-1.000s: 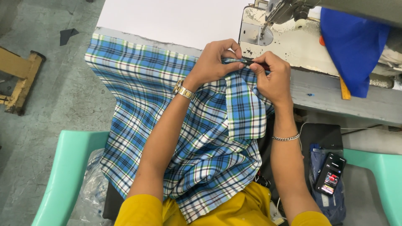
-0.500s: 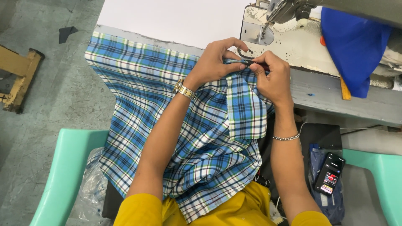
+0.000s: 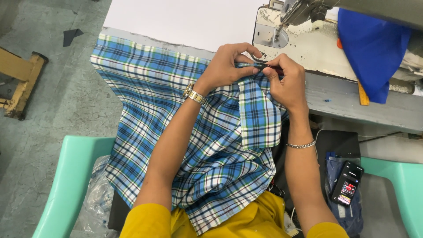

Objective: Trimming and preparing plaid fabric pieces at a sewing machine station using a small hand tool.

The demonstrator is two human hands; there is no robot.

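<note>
We see the blue plaid fabric (image 3: 176,132) draped from the table edge (image 3: 352,101) down over our lap, long axis running from upper left toward us. Our left hand (image 3: 227,66) and right hand (image 3: 288,83) both pinch its top hem, fingers curled tight, just before the sewing machine (image 3: 299,39). A phone (image 3: 347,183) lies on the seat to our right.
</note>
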